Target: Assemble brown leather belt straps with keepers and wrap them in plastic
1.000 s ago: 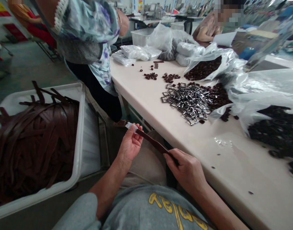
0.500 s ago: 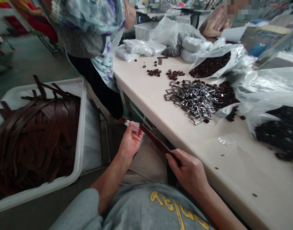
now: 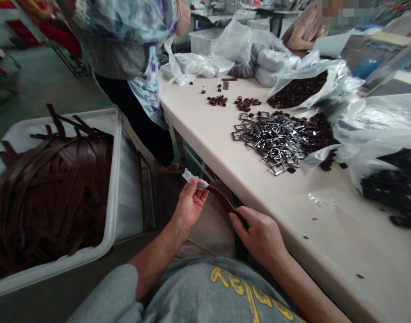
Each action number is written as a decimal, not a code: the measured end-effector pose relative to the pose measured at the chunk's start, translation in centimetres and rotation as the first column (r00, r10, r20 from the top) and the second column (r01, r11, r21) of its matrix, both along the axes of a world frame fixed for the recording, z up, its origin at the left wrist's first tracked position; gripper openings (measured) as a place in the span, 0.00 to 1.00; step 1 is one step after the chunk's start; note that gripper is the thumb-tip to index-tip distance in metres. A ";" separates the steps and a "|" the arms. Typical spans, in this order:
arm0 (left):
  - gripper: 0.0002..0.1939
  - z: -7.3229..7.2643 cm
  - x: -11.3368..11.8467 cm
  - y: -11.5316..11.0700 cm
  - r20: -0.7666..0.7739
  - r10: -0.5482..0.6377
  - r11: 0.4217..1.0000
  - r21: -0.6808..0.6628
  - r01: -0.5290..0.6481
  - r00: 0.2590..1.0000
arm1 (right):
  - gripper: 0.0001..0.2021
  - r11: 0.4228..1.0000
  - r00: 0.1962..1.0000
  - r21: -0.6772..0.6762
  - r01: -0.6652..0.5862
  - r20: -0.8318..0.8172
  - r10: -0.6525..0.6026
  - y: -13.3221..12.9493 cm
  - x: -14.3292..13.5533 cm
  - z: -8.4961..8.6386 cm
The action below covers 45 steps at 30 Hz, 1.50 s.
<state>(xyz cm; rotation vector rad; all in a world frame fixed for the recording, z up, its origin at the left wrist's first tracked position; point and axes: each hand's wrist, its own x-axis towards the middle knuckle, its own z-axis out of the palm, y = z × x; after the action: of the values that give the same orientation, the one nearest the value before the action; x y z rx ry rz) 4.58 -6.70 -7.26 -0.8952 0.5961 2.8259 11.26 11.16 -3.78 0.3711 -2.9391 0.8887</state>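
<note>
The left hand (image 3: pixel 191 207) has its thumb and fingers closed in a light pinch on a small white scrap (image 3: pixel 188 176), whose material is too blurred to tell, and the scrap's free corner sticks out past the thumb. The right hand (image 3: pixel 263 234) is curled firmly around a brown strap (image 3: pixel 222 199), thumb pressed along the top, with the strap's other end hidden under the palm. Half a second ago the strap's near end showed plainly beside the left fingertips and the scrap was bunched short; now the scrap reaches further toward the strap and meets its end, and less strap shows between the two hands. That suggests the scrap and the strap end are being worked together, though whether the scrap wraps around the end or only lies against it cannot be told. The strap is held over the lap, just off the edge of the pale table (image 3: pixel 205 130). On that table lie a heap of metal buckles (image 3: pixel 273 141), small brown loops (image 3: pixel 217 100) and an open plastic bag (image 3: pixel 340 74); these look undisturbed. To the left stands a white bin (image 3: pixel 111 211) piled with more brown straps (image 3: pixel 57 188), and beyond the table's near corner stands a co-worker (image 3: pixel 116 58).
</note>
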 end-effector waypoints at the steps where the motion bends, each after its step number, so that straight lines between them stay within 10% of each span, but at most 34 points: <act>1: 0.02 -0.4 0.3 0.1 -0.017 -0.026 1.000 -0.008 0.026 1.000 | 0.17 1.000 1.000 0.006 0.007 -0.002 -0.007 0.0 -0.2 0.0; 8: 0.05 -2.4 0.3 -0.1 0.053 -0.010 0.997 -0.071 0.014 0.999 | 0.19 0.982 0.974 -0.176 -0.070 0.198 0.105 -0.7 0.1 -0.1; 15: 0.15 -2.3 3.3 3.0 -0.045 -0.282 0.959 0.014 0.282 0.959 | 0.17 0.965 0.971 -0.263 0.013 0.232 0.050 -1.7 -1.8 -0.8; 23: 0.06 -2.4 0.6 -1.3 0.048 -0.115 0.985 -0.121 0.120 0.992 | 0.23 0.897 0.722 -0.407 0.173 0.672 0.165 2.9 2.3 0.0; 30: 0.17 -2.5 6.2 3.5 -0.130 -0.461 0.887 -0.023 0.462 0.878 | 0.21 0.889 0.867 -0.432 0.155 0.491 0.087 -0.3 0.7 -1.7; 37: 0.11 -2.5 3.5 0.3 -0.033 -0.262 0.958 -0.129 0.256 0.964 | 0.21 0.875 0.759 -0.461 0.146 0.620 0.200 2.9 3.6 -1.6; 45: 0.18 -2.1 6.8 4.0 -0.131 -0.507 0.861 -0.124 0.494 0.852 | 0.21 0.862 0.844 -0.470 0.189 0.527 0.102 0.4 1.7 -1.7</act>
<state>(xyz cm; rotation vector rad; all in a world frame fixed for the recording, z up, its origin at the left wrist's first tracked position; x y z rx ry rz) 11.36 -2.67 -9.40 -0.4341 0.8369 2.4148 12.96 11.51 -5.50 0.0072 -2.9464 1.9837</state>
